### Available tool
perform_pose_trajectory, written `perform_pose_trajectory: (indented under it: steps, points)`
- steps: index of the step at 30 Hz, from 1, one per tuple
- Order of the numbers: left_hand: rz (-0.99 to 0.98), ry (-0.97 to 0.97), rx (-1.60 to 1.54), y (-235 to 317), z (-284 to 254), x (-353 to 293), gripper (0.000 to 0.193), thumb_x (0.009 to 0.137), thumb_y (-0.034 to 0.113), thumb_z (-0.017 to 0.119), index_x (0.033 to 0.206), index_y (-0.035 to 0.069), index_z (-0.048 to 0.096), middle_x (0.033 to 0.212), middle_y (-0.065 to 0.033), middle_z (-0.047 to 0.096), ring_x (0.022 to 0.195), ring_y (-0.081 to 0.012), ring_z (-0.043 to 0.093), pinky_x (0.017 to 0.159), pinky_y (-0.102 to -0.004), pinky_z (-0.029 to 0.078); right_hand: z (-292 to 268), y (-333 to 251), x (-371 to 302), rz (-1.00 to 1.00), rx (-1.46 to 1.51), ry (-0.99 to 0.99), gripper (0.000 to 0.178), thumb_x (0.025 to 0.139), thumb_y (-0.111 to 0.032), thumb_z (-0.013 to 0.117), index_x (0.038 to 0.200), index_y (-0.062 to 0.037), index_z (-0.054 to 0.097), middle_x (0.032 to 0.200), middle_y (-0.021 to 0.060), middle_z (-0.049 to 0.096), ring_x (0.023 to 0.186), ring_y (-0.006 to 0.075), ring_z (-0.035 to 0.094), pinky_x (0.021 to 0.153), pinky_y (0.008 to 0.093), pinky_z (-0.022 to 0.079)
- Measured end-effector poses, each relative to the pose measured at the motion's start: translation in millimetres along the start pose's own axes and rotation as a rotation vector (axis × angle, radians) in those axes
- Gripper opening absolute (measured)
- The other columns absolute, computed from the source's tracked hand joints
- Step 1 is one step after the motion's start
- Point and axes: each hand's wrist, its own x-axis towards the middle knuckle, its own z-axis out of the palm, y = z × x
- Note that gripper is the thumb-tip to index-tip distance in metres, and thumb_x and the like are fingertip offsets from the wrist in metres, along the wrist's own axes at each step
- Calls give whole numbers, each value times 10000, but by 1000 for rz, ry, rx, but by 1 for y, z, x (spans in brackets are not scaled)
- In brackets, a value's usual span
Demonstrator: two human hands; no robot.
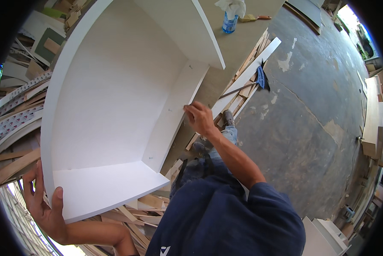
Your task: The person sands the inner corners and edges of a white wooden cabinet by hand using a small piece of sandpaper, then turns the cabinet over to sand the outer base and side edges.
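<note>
We clasp the box (110, 98) at one corner, left hand (46, 216) spread wide, likely steadying it — its edge meets our right hand (201, 120), fingers narrowed, hold unclear.

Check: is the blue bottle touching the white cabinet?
Apart. The head view shows brown surface between the blue bottle and the white cabinet's nearest edge.

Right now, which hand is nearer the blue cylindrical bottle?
Right. The right hand is below the bottle in view, at the right edge of the white open cabinet; the left hand is farther, at its lower-left corner.
</note>
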Motion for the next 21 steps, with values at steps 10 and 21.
perform_pose_trajectory:
  steps: [10, 21]
  points:
    - [-12, 25, -27, 7, 3, -1, 651, 811, 263, 735, 1393, -8, 624, 1251, -151, 593, 1243, -302, 544, 1075, -489, 445, -19, 38, 59, -21, -251, 44, 164, 796, 9, 720, 944, -57, 743, 908, 120, 681, 792, 332, 684, 668, 429, 555]
    - [-22, 38, -77, 20, 3, -5, 698, 809, 301, 736, 1405, -38, 602, 1231, -165, 586, 1220, -314, 547, 1083, -477, 428, -33, 49, 85, -41, -365, -75, 149, 794, -33, 701, 935, -80, 702, 891, 96, 649, 870, 329, 678, 713, 446, 569]
